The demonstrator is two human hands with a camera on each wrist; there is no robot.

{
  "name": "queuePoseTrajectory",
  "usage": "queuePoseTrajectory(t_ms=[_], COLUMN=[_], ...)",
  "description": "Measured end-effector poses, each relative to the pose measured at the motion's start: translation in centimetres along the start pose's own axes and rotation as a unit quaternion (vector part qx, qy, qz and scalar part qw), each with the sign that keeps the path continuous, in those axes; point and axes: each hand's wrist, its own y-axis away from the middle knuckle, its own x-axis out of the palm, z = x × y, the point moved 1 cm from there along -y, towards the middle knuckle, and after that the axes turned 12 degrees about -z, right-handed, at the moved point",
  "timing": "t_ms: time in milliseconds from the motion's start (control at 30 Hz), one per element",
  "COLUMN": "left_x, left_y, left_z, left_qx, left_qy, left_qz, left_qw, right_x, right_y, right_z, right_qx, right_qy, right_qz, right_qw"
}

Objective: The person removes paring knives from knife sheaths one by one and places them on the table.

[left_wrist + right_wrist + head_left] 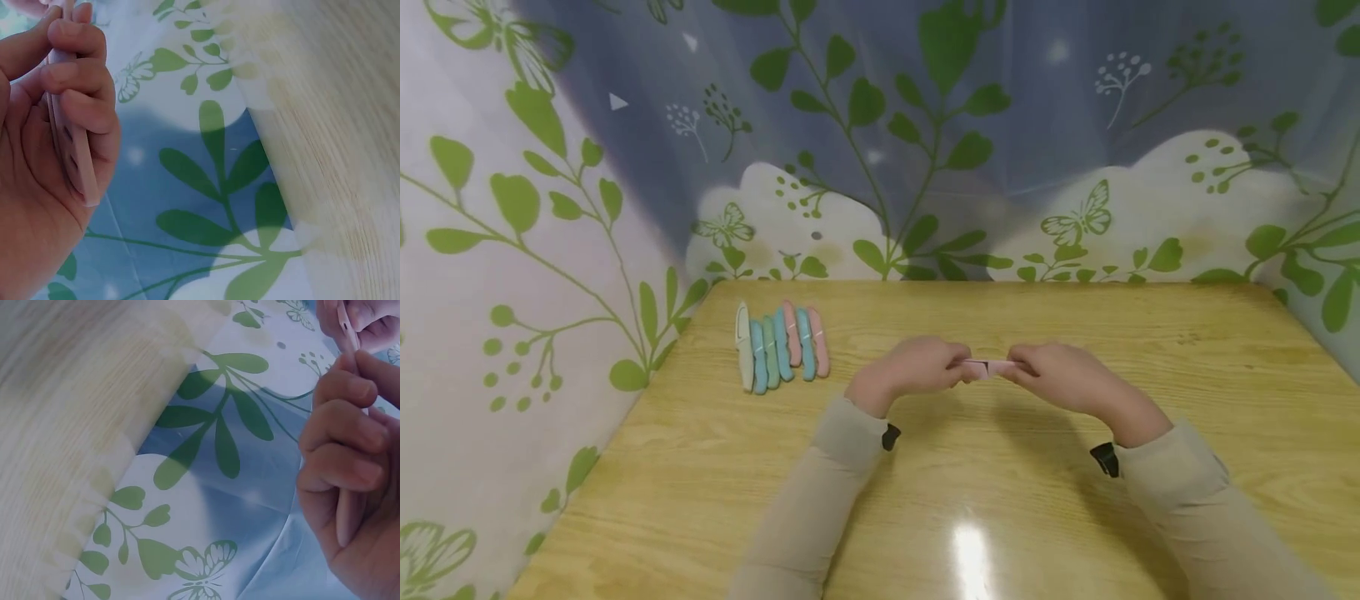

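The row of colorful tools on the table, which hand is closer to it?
Left. The left hand is to the right of the row of colorful tools, not touching it; the right hand is farther right, past the left hand.

Sleeves, qty. 2, long, lt. beige, plain, matte w/ soft creases: L sleeve (797,525) & R sleeve (1217,525), ea. ending in a band-like cuff nr. the wrist, R cuff (1180,462) w/ a visible fold line. Fittings, qty. 2, blk.: L fitting (891,437), sm. & compact, at inner edge of L cuff (850,429); R fitting (1105,459), angular w/ slt. sheen, same pos. on its side. L hand (917,371) & R hand (1067,377): bare, nails short.
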Motion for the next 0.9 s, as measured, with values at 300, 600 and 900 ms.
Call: queuePoseTrajectory(t_ms=[300,600,900], left_x=[-0.1,0.3,0.8], left_y=[1.3,2.2,2.2], left_z=[-1.0,-1.0,-1.3], left_qx=[0.009,0.013,0.033], left_qy=[-0.014,-0.011,-0.038], left_qz=[-0.003,-0.008,-0.022], left_qw=[0.9999,0.9998,0.9985], right_x=[0.4,0.7,0.7], right_y=[0.6,0.6,0.8], right_z=[0.3,0.3,0.0], right_qx=[-0.009,-0.024,-0.044], right_qy=[-0.010,-0.017,0.012], right_qz=[-0.015,-0.016,-0.024], right_qw=[1.000,0.999,0.999])
